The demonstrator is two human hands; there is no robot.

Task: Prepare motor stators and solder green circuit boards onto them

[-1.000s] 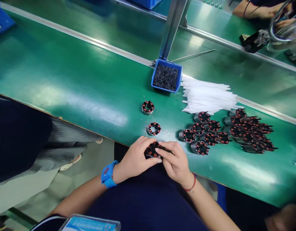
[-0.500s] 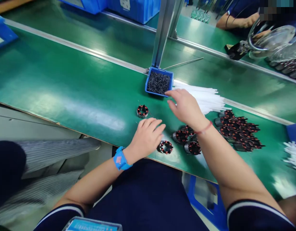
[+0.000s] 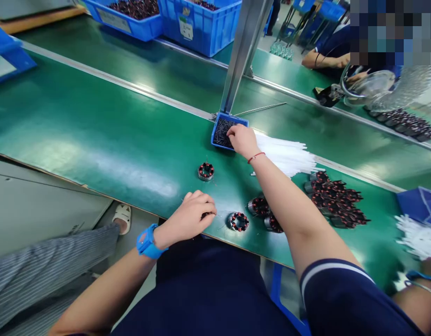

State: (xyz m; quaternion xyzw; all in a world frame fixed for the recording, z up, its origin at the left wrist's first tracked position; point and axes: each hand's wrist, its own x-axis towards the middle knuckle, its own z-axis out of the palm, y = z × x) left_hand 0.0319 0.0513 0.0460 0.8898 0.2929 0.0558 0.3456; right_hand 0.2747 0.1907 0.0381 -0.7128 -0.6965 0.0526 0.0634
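My left hand curls round a motor stator, mostly hidden under the fingers, near the table's front edge. Over a small blue bin of short black tubes, my right hand has its fingertips pinched together among the tubes; what they grip is too small to make out. One stator ring with copper windings and thin loose wires lies in front of the bin. Another stator sits just right of my left hand. More stators stand partly behind my right forearm.
White tubes lie right of the bin. A cluster of stators stands farther right. A metal post rises behind the bin. Large blue crates stand at the back. A co-worker's arm shows at lower right.
My right hand has moved left and into the small bin, its fingers closing. My left hand has shifted left and towards me, now with a stator showing under its fingers. The camera view has tilted up.
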